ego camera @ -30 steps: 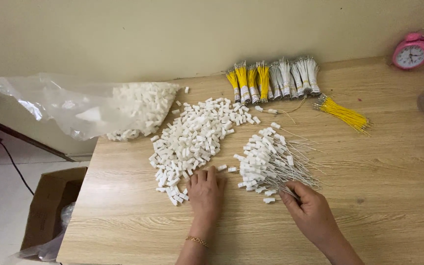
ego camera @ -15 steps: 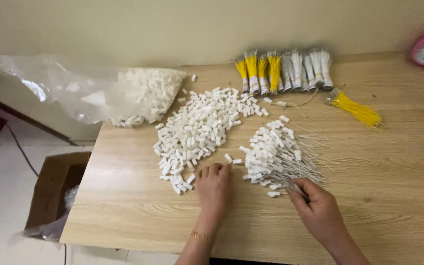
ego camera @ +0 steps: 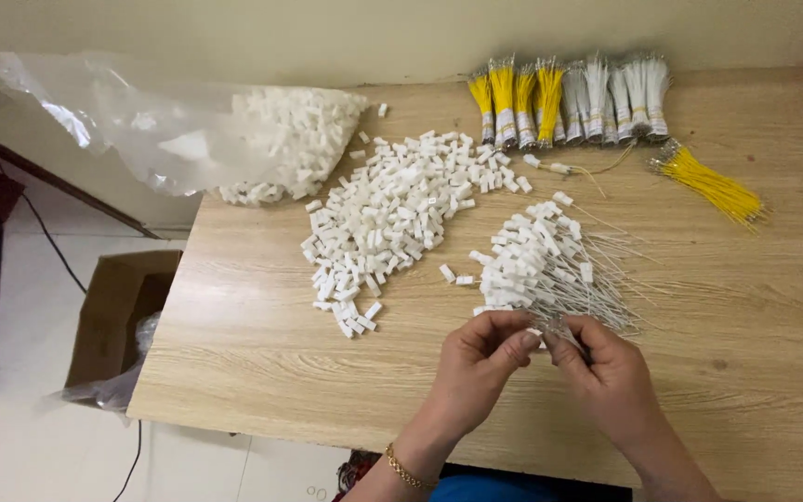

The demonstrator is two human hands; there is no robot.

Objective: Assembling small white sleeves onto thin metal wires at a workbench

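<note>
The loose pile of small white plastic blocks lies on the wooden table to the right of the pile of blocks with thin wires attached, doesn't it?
Not quite: the head view shows the loose pile of white blocks on the wooden table to the left of the pile of wired blocks, not the right. Both hands, left and right, meet at the near edge of the wired pile.

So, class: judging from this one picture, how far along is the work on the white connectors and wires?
Done: a pile of wired connectors beside the hands. In hand: the left hand and right hand meet over a small white piece. Left: a larger heap of loose connectors, a bagful, and bundled wires.
</note>
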